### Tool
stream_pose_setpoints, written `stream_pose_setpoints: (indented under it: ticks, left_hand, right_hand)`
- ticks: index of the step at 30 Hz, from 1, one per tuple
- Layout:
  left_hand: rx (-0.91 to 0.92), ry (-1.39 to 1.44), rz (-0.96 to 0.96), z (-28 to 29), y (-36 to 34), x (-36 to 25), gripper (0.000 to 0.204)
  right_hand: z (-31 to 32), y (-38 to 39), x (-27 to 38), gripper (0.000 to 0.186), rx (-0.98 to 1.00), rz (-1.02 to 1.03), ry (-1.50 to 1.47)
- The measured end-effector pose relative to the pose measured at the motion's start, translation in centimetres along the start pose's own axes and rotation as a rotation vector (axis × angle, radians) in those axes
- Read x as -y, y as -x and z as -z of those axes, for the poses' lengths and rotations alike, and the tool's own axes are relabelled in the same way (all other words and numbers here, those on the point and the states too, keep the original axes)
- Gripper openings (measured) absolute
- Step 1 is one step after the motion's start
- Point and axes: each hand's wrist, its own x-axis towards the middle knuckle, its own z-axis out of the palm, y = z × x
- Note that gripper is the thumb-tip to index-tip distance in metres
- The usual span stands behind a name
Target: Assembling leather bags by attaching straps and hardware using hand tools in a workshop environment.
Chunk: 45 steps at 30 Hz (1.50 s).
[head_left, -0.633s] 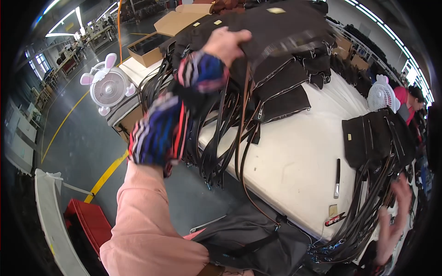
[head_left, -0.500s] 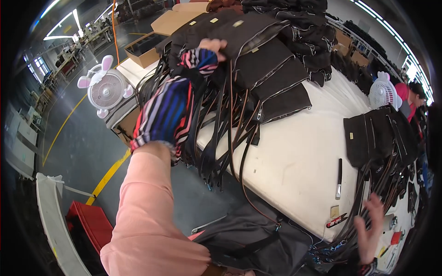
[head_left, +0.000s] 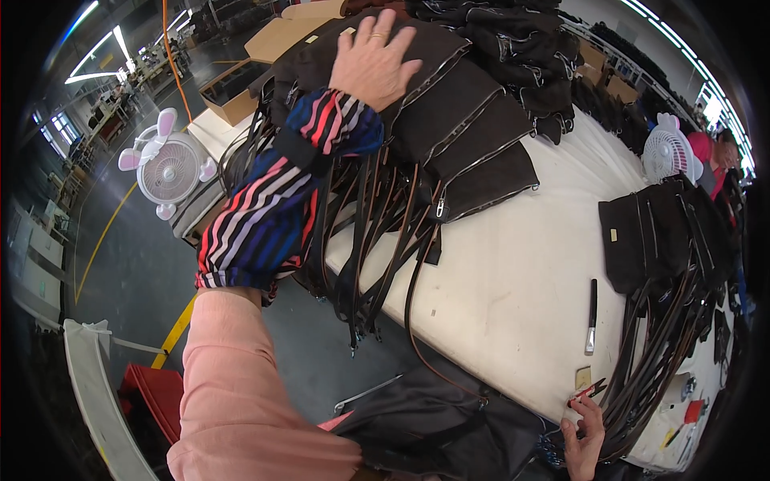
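My left hand [head_left: 373, 64] lies with fingers spread on the uppermost of several dark zippered bags [head_left: 425, 60], fanned in an overlapping row across the table. Long dark straps [head_left: 365, 248] hang from that row over the table's edge. Low on the right, my right hand [head_left: 584, 441] is at the table's near corner, thumb apart from its bent fingers. Its fingertips reach the red-handled thread snips [head_left: 587, 393], which still lie on the white tabletop; no firm grip shows. A dark bag [head_left: 449, 409] with a thin strap hangs in front of me below the table edge.
Beyond the snips lie a small yellowish block [head_left: 583, 377] and a black-handled flat brush [head_left: 591, 317]. More dark bags [head_left: 650, 236] with trailing straps rest at the right. White fans [head_left: 170, 168] with rabbit ears stand either side. A cardboard box [head_left: 233, 88] and a red bin [head_left: 148, 397] are at the left.
My left hand has moved up and flattened with fingers spread on the top bag. My right hand has moved left from beside the straps to the snips. The view has shifted slightly.
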Motion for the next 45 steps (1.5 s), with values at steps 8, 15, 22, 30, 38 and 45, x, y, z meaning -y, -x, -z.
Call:
stream_pose_setpoints:
  ticks: [8,15,22,30,38,45]
  left_hand:
    - [0.312,-0.105,-0.166,-10.3,1.2,1.4,0.066]
    - [0.572,-0.065,-0.071,-9.1,-1.4,-0.3,0.070]
    - [0.422,0.706,-0.329,0.7,3.2,-5.5,0.051]
    - [0.909,0.943,-0.525,13.4,22.5,-16.9,0.051]
    - [0.667,0.788,-0.290,11.5,26.0,-20.6,0.054]
    - [0.613,0.777,-0.343,11.4,25.7,-20.6,0.057]
  right_hand:
    - [-2.7,-1.3,-4.3,0.062,0.067,0.158,0.512]
    - [-1.0,0.4,-4.0,0.057,0.003,0.137,0.402]
    - [5.9,-0.2,-6.5,0.034,-0.238,0.108,0.319]
    - [20.0,-12.2,-13.5,0.030,-0.625,-0.103,0.161]
    - [20.9,-25.1,-22.9,0.067,-0.683,-0.432,0.299]
    - [23.1,-23.0,-19.3,0.035,-0.868,-0.421,0.442]
